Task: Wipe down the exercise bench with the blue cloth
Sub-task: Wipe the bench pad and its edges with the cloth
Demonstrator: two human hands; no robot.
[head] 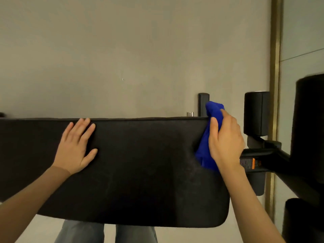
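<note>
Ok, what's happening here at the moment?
A person is wiping a black bench pad with a blue cloth. Their right hand grips the bunched cloth against the pad's right end, near the far edge. Their left hand lies flat on the pad further left, fingers straight, holding nothing. A black foam roller stands just beyond that right end.
</note>
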